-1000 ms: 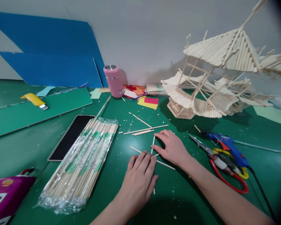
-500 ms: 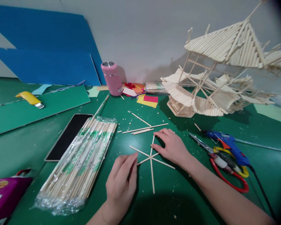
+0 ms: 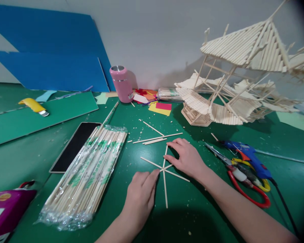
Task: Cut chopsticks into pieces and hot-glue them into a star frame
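Observation:
Thin wooden sticks lie on the green table as a six-armed star, meeting at one centre. My left hand is closed, its fingertips pinched at the lower-left arm close to the centre; the hand covers most of that stick. My right hand has thumb and index finger against the upper arm, a wooden stick, one near its tip and one lower down. Behind the star are several loose sticks, some crossing each other.
Left are a plastic-wrapped stick bundle, a phone-like dark slab and a purple object. Right lie scissors and a blue glue gun. Behind stand a pink flask and a stick-built model. A yellow cutter lies far left.
My left hand has moved right and slightly down, its fingertips shifting along the lower-left stick toward the star's centre. My right hand stays on the upper stick.

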`<state>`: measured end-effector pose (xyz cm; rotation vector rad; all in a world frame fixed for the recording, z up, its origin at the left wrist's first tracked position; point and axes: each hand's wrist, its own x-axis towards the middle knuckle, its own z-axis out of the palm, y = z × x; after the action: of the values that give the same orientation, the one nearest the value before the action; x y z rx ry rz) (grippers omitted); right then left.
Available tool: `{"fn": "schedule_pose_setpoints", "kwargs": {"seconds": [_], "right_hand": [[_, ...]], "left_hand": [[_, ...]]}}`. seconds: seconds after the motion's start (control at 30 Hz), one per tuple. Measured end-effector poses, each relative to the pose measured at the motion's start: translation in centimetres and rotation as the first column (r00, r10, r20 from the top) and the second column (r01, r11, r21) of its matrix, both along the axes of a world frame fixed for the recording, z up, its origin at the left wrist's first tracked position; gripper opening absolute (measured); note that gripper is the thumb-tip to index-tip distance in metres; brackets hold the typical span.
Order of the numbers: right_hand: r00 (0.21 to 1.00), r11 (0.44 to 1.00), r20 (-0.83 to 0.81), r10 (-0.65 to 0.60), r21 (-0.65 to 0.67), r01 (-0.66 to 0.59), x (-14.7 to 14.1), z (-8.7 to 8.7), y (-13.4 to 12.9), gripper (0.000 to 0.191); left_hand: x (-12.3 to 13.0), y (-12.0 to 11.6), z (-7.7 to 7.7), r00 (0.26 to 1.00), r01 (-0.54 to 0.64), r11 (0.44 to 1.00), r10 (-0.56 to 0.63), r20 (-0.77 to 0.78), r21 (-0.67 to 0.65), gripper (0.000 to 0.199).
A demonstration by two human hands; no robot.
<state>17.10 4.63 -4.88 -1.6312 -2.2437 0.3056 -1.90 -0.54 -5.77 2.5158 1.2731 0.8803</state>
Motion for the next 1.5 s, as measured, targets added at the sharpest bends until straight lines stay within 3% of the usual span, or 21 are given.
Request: {"fn": "schedule_pose_setpoints", "kwargs": {"seconds": [0.17, 0.3, 0.67, 1.0, 1.17, 1.3, 1.37, 1.5], "right_hand": [[1.000, 1.000, 0.001, -0.004, -0.001, 0.004, -0.1, 0.0, 0.0, 0.040], [1.000, 1.000, -0.002, -0.006, 0.001, 0.006, 0.0, -0.1, 0.0, 0.039], [1.000, 1.000, -0.010, -0.007, 0.008, 0.007, 0.0, -0.1, 0.0, 0.039], [1.000, 1.000, -0.018, -0.008, 0.012, 0.008, 0.0, 0.0, 0.0, 0.038], [1.000, 1.000, -0.016, -0.009, 0.005, 0.009, 0.0, 0.0, -0.1, 0.038], [1.000, 1.000, -0.010, -0.010, 0.003, 0.010, 0.0, 0.0, 0.0, 0.039], [1.000, 1.000, -0.008, -0.009, 0.003, 0.009, -0.1, 0.0, 0.0, 0.039], [1.000, 1.000, -0.007, -0.005, 0.004, 0.005, 0.0, 0.0, 0.0, 0.039]], "left_hand": [[1.0, 0.3, 0.9, 0.946, -0.117, 0.990, 0.088, -0.313, -0.074, 0.034], [1.4, 0.1, 1.2, 0.918, -0.139, 0.982, 0.080, -0.389, -0.127, 0.036], [1.2, -0.2, 1.1, 0.925, -0.122, 0.989, 0.144, -0.351, 0.086, 0.025], [0.9, 0.2, 1.3, 0.943, -0.167, 0.985, 0.171, -0.287, 0.039, 0.019], [0.4, 0.5, 1.2, 0.969, -0.199, 0.976, 0.209, -0.132, 0.083, 0.012], [0.0, 0.7, 0.7, 0.990, -0.138, 0.986, 0.139, -0.005, 0.090, 0.007], [0.0, 0.6, 0.4, 0.995, -0.097, 0.993, 0.098, -0.012, 0.074, 0.013], [0.2, 0.4, 0.2, 0.983, -0.051, 0.997, 0.061, -0.174, 0.057, 0.028]]}}
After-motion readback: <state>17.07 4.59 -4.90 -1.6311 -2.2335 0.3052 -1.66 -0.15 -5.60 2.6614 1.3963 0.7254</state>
